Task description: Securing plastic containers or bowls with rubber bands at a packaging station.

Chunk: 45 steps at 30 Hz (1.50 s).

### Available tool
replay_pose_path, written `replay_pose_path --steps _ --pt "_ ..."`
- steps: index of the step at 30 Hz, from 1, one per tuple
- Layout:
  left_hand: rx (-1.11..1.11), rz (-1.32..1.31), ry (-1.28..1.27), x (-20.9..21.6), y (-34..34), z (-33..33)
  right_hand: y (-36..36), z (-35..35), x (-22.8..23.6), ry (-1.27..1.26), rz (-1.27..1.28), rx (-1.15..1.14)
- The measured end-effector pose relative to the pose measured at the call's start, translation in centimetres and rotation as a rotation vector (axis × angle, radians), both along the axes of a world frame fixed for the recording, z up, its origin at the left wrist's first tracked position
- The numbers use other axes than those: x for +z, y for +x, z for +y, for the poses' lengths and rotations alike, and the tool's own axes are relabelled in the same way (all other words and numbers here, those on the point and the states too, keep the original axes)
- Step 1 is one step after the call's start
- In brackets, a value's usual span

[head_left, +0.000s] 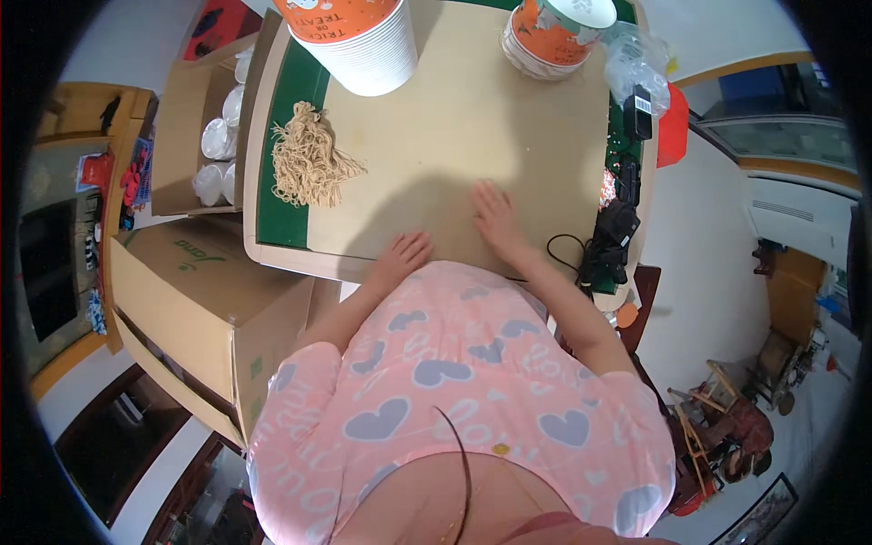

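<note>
My left hand [404, 257] rests at the near edge of the tan board [436, 145], its fingers stretched out and holding nothing. Farther in, my right hand [498, 218] lies flat on the board with its fingers extended, also without anything in it. A loose heap of beige string pieces [313, 159] sits at the left side of the board, beyond my left hand. At the far left stands a tall stack of white paper cups or buckets [377, 64], the outermost one orange. A shorter stack of orange patterned paper buckets [545, 45] is at the far right.
An open cardboard box [195, 127] with white wrapped stacks stands left of the table, above another large carton [209, 282]. Along the right edge lie a clear plastic bag [636, 64], a black adapter [638, 113] and dark cabled gear [610, 241]. A red object [673, 127] hangs beside them.
</note>
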<state>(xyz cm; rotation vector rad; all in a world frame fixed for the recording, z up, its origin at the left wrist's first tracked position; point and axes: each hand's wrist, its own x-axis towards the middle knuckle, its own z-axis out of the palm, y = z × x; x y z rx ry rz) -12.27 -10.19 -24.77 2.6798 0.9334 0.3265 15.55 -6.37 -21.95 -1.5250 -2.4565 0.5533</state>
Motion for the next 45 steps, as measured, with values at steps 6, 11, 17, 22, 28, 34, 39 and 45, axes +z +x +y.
replay_pose_path --steps 6,11,17,22,28,34,39,45 --pt "-0.172 0.063 -0.087 4.7 4.8 3.1 3.2 -6.9 3.9 -0.182 -0.071 0.035" --pt "-0.038 -0.03 -0.015 3.4 12.6 7.6 3.6 -5.6 2.4 -0.227 -0.219 -0.117" --pt "0.398 -0.547 0.08 3.9 12.2 12.0 1.1 -5.8 0.9 -0.161 0.142 0.046" --pt "0.482 -0.433 -0.047 3.2 7.0 10.5 -1.2 -3.4 2.3 -0.165 0.026 0.348" --pt "0.341 0.089 -0.015 3.1 7.7 6.7 3.3 1.8 -0.3 -0.022 -0.056 -0.235" --pt "0.399 0.112 -0.069 2.9 13.1 8.0 9.6 4.1 0.2 -0.017 -0.127 -0.634" --pt "0.108 0.154 -0.135 1.5 21.1 9.7 6.5 6.1 2.1 -0.006 0.003 -0.424" --pt "-0.046 -0.076 -0.207 0.2 20.2 9.0 7.9 6.7 1.9 -0.131 0.058 -0.334"
